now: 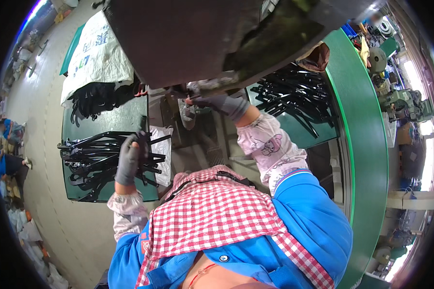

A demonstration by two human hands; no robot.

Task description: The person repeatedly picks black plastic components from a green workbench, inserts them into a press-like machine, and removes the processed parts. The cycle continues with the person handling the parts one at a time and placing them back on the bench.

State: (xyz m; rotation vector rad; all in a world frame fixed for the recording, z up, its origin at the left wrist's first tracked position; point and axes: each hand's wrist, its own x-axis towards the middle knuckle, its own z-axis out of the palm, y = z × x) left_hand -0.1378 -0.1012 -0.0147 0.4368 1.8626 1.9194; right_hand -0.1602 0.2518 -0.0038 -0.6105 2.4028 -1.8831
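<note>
My left hand (pixel 128 161), in a grey glove with bare fingertips, is closed around a dark bar-shaped part (pixel 142 136) beside a pile of glossy black bent metal parts (pixel 94 154). That pile lies on the green-topped table (pixel 87 195) to the left. Ahead of me, my right hand (pixel 229 106), gloved the same way, reaches under the front of a large dark machine (pixel 178 43). Its fingers point left at the machine's working area and look pinched together. What lies between them is too small and dark to make out.
Several more black metal parts (pixel 299 94) are heaped on the right-hand table. A white woven sack (pixel 99 55) and black pieces (pixel 94 101) lie at the far left. A long green bench (pixel 366 159) runs along my right. A person in blue (pixel 7 164) is far left.
</note>
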